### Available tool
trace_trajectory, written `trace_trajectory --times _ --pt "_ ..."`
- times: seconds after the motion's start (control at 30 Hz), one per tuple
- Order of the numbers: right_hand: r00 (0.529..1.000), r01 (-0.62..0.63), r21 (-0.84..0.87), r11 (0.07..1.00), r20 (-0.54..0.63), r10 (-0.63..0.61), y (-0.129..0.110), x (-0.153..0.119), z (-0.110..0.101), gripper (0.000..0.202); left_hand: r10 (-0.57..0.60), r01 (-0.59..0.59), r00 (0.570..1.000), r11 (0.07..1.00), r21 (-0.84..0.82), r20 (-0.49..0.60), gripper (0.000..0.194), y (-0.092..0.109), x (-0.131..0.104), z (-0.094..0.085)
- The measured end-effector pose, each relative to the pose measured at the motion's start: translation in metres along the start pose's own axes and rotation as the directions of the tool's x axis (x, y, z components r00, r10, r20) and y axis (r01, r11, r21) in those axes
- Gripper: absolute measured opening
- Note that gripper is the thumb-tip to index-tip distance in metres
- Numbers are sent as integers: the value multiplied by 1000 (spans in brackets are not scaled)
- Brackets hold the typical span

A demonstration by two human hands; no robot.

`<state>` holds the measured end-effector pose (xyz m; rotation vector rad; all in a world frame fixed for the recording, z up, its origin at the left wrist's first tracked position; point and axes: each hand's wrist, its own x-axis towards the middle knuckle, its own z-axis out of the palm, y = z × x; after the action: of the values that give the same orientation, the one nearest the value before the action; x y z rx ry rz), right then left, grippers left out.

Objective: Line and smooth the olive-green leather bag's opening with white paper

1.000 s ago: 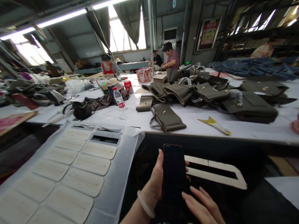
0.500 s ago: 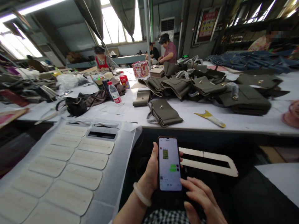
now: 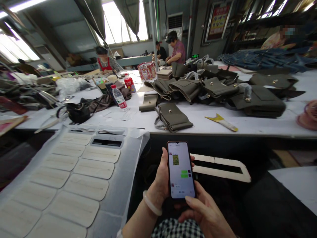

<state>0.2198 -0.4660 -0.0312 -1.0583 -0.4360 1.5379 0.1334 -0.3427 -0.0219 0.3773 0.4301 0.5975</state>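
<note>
A smartphone [image 3: 181, 170] stands upright in my left hand [image 3: 162, 180], its lit screen showing a chat with a picture and green message bubbles. The left thumb lies along the phone's left edge, and fingertips show past its right edge. My right hand [image 3: 204, 206] is at the phone's lower right corner. Its thumb tip meets the bottom of the screen, while the other fingers lie along the side and below, partly hidden. A pale bangle [image 3: 152, 204] circles my left wrist.
At left, a sheet holds several pale rounded panels [image 3: 94, 170]. A white slotted strip [image 3: 223, 167] lies right of the phone. On the white table [image 3: 119, 127] are dark green bags [image 3: 173, 116], a water bottle [image 3: 119, 98], a red can [image 3: 129, 82] and a yellow-tipped tool [image 3: 221, 122]. Several people work beyond.
My right hand has moved left and in against the phone's lower corner, where before its fingers were spread beside it. The phone has shifted slightly upward in view and tilted a little.
</note>
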Motion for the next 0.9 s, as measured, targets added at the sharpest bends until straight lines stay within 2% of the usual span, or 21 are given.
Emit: trace_trajectory --times 0.17,0.3,0.53,0.9 --pt "1000 -2 -7 1000 21 3 0 6 0 53 -16 16 999 1000 -20 -28 91 -4 -1 0" --pt "998 -9 -5 1000 59 9 3 11 -6 58 -38 37 999 998 -42 -9 93 -5 -2 -1" --pt "996 0 -31 1000 87 2 -4 5 -1 53 -42 42 999 999 -31 -11 95 -4 -4 3" --pt "999 8 -26 1000 54 -7 -8 3 2 51 -38 39 999 999 -23 27 95 -6 -1 3"
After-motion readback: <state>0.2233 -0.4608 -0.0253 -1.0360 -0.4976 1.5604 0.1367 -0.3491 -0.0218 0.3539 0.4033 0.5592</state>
